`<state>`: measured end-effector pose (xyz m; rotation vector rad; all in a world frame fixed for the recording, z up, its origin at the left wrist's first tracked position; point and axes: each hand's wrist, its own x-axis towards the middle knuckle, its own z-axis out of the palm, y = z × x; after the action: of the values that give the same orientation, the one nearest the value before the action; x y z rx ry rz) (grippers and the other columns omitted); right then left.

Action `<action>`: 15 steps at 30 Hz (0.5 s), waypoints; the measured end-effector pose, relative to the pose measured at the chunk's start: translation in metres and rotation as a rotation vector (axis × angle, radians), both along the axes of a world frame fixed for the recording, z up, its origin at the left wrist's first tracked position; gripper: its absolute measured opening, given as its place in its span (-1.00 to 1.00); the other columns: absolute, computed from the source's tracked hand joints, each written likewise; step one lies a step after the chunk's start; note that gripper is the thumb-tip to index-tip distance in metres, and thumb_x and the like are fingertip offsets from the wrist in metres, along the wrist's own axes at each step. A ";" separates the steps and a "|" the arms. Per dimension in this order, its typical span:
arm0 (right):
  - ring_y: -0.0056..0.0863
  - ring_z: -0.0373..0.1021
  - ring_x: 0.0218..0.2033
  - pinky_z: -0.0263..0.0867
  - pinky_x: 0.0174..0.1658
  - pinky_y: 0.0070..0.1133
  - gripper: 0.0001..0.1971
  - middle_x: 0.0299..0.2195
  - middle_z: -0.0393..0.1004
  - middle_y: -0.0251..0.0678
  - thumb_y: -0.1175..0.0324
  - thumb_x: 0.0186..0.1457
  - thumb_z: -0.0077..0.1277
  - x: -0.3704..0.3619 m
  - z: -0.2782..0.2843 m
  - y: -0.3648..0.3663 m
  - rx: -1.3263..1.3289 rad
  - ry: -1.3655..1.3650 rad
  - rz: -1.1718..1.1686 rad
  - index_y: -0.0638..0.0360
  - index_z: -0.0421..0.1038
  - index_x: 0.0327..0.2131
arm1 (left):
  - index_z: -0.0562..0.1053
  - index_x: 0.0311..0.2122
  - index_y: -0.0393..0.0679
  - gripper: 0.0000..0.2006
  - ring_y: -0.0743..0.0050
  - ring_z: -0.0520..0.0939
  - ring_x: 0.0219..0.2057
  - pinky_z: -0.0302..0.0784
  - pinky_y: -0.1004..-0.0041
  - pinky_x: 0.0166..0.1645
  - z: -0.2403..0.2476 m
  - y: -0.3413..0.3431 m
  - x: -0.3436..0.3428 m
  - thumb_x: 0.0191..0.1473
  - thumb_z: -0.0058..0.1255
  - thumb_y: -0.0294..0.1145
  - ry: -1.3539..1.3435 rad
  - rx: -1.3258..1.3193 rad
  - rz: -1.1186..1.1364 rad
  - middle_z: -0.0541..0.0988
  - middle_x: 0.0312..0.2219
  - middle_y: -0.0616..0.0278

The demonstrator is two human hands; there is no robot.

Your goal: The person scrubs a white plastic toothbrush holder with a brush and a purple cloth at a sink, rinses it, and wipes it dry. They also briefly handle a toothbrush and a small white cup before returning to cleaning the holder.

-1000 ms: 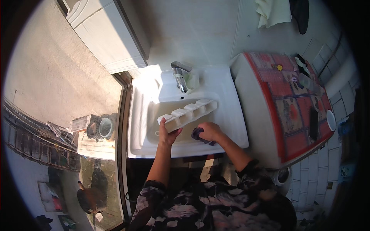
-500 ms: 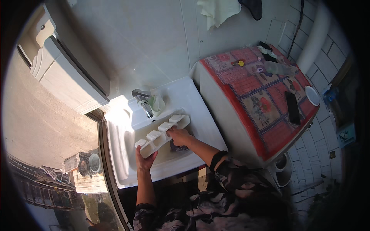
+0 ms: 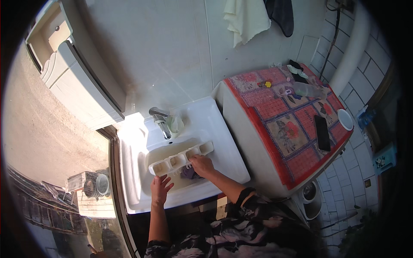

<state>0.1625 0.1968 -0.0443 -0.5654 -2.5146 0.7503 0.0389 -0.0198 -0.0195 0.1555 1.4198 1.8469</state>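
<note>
A long white plastic holder [image 3: 177, 161] with several square cups in a row lies tilted across the basin of the white sink [image 3: 232, 165], its cup openings toward me. My right hand [image 3: 201, 165] is closed on its front edge, right of the middle, fingertips partly hidden at a cup. Below the holder's left end is my left hand [image 3: 159, 189], its fingers apart, fingertips near or against the lower edge. A dark purple cloth [image 3: 189, 173] lies in the basin under the holder. The chrome faucet [image 3: 161, 122] stands behind, next to a pale green translucent cup [image 3: 175, 124].
To the right, a cabinet-like block carries a red patterned cover [image 3: 279, 129] with a black phone [image 3: 322, 133], a white bowl-like lid [image 3: 345, 119] and a clear bottle [image 3: 307, 90]. Towels [image 3: 247, 21] hang above. A window ledge with a mirror cabinet [image 3: 81, 81] borders the left.
The holder has turned so its cup openings face up toward me. My left hand has let go of its left end and dropped slightly; the right hand has moved a little lower.
</note>
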 end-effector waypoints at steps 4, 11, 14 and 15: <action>-0.17 0.40 -0.44 0.32 -0.41 -0.26 -0.92 -0.46 0.41 -0.27 0.39 -0.02 -0.09 0.003 0.009 -0.018 0.057 0.007 -0.022 0.09 0.41 -0.44 | 0.08 0.06 -0.28 -0.28 0.14 0.41 -0.05 0.47 0.12 -0.08 0.000 0.016 0.018 -0.04 0.16 -0.06 0.024 -0.004 0.290 0.32 -0.03 0.02; -0.20 0.42 -0.49 0.33 -0.45 -0.29 -0.94 -0.50 0.38 -0.27 0.44 -0.10 -0.10 -0.005 0.019 -0.058 0.158 -0.049 0.109 0.10 0.39 -0.51 | 0.07 0.08 0.09 -0.31 0.35 0.36 -0.09 0.38 0.17 -0.15 -0.013 0.024 0.022 -0.10 0.22 -0.18 0.001 0.088 0.393 0.31 -0.05 0.25; -0.21 0.42 -0.45 0.34 -0.43 -0.28 -0.92 -0.48 0.38 -0.27 0.45 -0.09 -0.10 -0.003 0.018 -0.065 0.130 -0.020 0.151 0.09 0.41 -0.48 | 0.29 -0.09 0.00 -0.57 0.45 0.42 -0.24 0.43 0.28 -0.19 -0.034 0.010 0.010 -0.09 0.15 -0.25 -0.190 0.074 0.261 0.41 -0.23 0.31; -0.22 0.43 -0.43 0.34 -0.42 -0.28 -0.90 -0.47 0.39 -0.27 0.45 -0.09 -0.11 -0.002 0.018 -0.065 0.118 -0.020 0.154 0.08 0.42 -0.46 | 0.33 -0.14 -0.02 -0.63 0.47 0.43 -0.26 0.45 0.29 -0.20 -0.042 0.007 0.007 -0.09 0.13 -0.28 -0.258 0.071 0.196 0.43 -0.27 0.32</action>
<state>0.1608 0.1318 -0.0264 -0.3427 -2.6227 0.6471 0.0457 -0.0127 -0.0616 -0.1878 1.2269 1.9953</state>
